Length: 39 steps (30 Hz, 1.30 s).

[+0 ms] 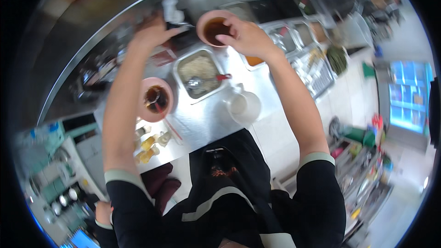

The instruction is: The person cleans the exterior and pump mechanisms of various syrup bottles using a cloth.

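Note:
My right hand (253, 38) is over the right side of a pink bowl (203, 24) of dark brown liquid. Its thumb and fingertips are apart above the liquid, with nothing visible between them. My left hand (151, 36) reaches to the back left, thumb stretched out, beside a white object (172, 10) that is too blurred to name. Motion blur hides its fingers. A second pink bowl (142, 110) with dark liquid and a red-handled utensil (159, 107) stands by my left forearm. Between the bowls sits a metal pan (198, 69) of pale chopped food with a red-handled scoop (220, 77).
A translucent pitcher (249, 106) stands near the steel counter's (200, 127) front edge. Yellow and pale food pieces (150, 144) lie at front left. Metal pans (293, 38) and a tray (313, 72) line the right. Another person's arm (103, 212) shows at lower left.

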{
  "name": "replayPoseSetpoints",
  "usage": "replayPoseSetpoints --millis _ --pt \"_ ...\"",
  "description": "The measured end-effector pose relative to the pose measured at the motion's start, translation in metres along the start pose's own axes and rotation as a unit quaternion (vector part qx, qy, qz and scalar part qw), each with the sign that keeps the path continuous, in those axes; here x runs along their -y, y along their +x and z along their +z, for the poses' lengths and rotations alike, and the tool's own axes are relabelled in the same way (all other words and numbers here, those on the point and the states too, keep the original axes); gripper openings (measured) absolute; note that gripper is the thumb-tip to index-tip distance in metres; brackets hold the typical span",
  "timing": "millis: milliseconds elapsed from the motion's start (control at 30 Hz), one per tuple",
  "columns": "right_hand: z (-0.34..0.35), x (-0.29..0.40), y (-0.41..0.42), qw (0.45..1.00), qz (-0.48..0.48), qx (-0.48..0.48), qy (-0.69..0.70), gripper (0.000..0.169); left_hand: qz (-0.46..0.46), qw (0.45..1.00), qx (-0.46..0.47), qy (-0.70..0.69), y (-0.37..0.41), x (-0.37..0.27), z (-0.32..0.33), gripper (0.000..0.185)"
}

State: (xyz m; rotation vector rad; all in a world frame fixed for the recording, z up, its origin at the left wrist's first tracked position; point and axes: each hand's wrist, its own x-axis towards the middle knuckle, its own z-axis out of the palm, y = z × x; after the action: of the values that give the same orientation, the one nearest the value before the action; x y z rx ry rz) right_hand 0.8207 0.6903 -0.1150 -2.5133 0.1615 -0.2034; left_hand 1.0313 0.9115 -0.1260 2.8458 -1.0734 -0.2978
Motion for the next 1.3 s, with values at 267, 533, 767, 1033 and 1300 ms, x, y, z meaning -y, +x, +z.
replayPoseSetpoints --millis 267,533,767,1033,1300 --pt "-0.13 -0.211 -0.3 0.95 0.229 -0.074 -0.197 0.034 0.209 0.91 0.067 -0.353 -0.199 -0.073 -0.07 0.069" --pt "-0.115 -0.354 -0.3 0.95 0.043 0.087 -0.296 0.038 0.007 0.061 -0.035 -0.998 -0.247 -0.176 0.025 0.071" --pt "-0.135 -0.352 -0.289 0.943 -0.069 0.217 -0.243 0.035 0.033 0.0 -0.138 -0.99 -0.22 -0.281 -0.02 0.067" --pt "-0.196 -0.265 -0.291 0.998 -0.002 0.011 -0.068 0.032 0.033 0.06 -0.189 -0.98 -0.236 -0.309 -0.036 0.057" --pt "-0.18 -0.249 -0.314 0.963 0.185 -0.191 0.033 0.03 -0.012 0.452 -0.213 -0.866 -0.284 -0.233 -0.012 0.032"
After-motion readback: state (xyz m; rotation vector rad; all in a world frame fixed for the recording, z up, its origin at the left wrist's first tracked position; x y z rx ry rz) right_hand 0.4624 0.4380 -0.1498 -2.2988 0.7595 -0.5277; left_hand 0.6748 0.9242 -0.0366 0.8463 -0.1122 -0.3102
